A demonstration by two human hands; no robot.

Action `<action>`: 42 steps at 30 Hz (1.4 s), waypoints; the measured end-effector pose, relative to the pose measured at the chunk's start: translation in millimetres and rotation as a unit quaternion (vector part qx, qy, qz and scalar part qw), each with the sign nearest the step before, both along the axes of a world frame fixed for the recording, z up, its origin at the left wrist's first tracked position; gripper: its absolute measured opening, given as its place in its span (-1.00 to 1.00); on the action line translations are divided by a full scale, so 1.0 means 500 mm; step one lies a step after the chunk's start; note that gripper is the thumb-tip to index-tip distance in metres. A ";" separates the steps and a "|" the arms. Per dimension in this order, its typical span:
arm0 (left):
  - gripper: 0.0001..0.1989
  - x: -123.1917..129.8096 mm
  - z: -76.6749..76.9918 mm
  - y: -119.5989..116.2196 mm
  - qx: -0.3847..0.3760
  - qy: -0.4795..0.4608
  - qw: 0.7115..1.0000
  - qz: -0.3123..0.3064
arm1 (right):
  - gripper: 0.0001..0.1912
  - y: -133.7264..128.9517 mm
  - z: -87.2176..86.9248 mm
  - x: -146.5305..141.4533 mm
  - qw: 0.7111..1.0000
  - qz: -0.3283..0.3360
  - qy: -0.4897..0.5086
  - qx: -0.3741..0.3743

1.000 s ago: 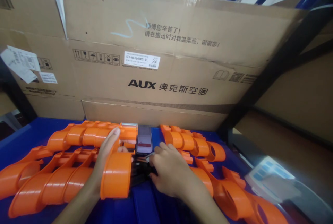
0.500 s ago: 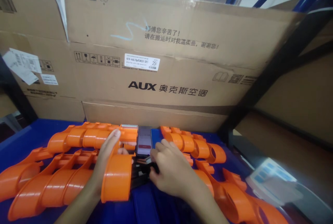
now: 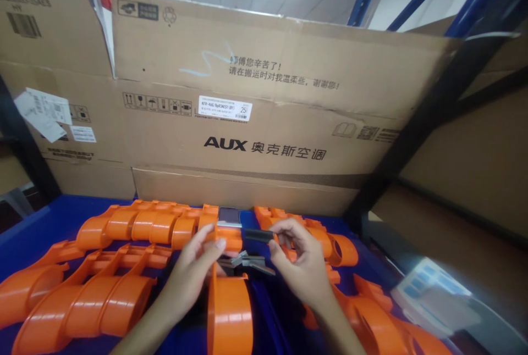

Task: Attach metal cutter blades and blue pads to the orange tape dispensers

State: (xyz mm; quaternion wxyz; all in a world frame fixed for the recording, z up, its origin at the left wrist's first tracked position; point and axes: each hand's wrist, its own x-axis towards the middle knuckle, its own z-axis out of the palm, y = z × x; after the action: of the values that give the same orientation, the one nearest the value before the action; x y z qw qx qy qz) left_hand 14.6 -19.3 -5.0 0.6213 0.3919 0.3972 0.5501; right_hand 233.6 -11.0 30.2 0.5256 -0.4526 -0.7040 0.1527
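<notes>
My left hand (image 3: 198, 264) is closed around the upper end of an orange plastic part (image 3: 231, 316), whose broad curved band hangs down toward me. Between thumb and fingers, my right hand (image 3: 303, 264) pinches a short black strip (image 3: 258, 235). The strip lies level, its left end at the orange part's upper end; I cannot tell whether it sits inside or only touches. Below the strip, several loose dark strips (image 3: 247, 261) lie in a small pile. Behind my hands is a phone (image 3: 229, 216), partly covered by the orange part.
Rows of similar orange parts (image 3: 124, 226) lie on the blue surface (image 3: 70, 209) at left, and more orange parts (image 3: 371, 311) at right. A large cardboard panel (image 3: 264, 129) stands across the back. A dark post (image 3: 412, 140) and a pale box (image 3: 433, 289) are at the right.
My right hand has lifted a black strip from the pile and brought it level to the orange part. My left hand has moved right, carrying the orange part in front of the phone.
</notes>
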 end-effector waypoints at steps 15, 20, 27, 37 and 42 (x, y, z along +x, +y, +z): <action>-0.36 0.018 0.020 -0.029 0.066 0.039 0.995 -0.066 | -0.88 -0.006 -0.011 -0.044 0.999 0.043 -0.022 0.012; -0.33 0.013 0.007 -0.017 0.061 0.013 0.995 -0.075 | -0.86 -0.007 -0.013 -0.046 0.998 0.059 -0.022 -0.005; -0.27 0.008 -0.009 -0.008 0.014 -0.015 0.999 -0.051 | -0.68 -0.001 0.004 -0.021 0.993 0.105 -0.055 -0.029; -0.27 0.001 -0.004 -0.008 -0.004 -0.005 0.999 -0.039 | -0.88 -0.024 0.028 0.080 0.910 -0.052 -0.383 -0.152; -0.29 0.003 -0.007 -0.009 0.012 0.010 0.999 -0.036 | -0.64 -0.046 0.026 0.079 0.872 -0.057 -0.441 -0.207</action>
State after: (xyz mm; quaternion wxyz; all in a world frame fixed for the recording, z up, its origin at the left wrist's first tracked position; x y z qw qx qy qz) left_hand 16.3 -24.0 -8.6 0.6322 0.4189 0.3821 0.5280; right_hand 273.1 -34.1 43.4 0.0630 -0.6107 -0.7878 0.0494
